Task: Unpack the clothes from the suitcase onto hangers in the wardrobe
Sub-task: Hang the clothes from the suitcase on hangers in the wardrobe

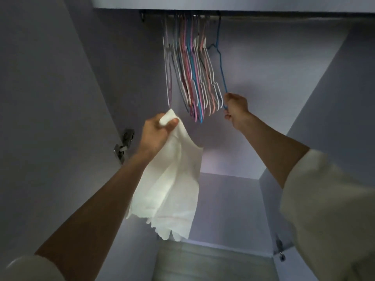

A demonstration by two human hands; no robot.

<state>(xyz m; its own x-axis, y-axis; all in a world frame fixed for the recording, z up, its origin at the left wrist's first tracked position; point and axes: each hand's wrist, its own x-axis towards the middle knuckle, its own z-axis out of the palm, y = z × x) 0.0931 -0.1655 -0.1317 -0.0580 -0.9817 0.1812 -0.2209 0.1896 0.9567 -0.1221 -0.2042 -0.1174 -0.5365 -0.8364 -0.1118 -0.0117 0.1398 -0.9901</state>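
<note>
Our left hand (160, 130) clutches the white garment (170, 179) at centre frame; our right hand (236, 107) pinches the blue hanger (220, 63), which hangs steeply from the rail (243, 17), up-right of the cloth.

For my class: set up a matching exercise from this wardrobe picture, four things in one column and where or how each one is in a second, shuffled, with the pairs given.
Things:
1. white garment
2. blue hanger
3. bunch of hangers
4. metal hinge

States:
A. on the wardrobe's left wall
B. hanging untouched on the rail
C. held in the left hand
D. gripped at its lower end by the right hand

Pairs: 1-C, 2-D, 3-B, 4-A
</note>
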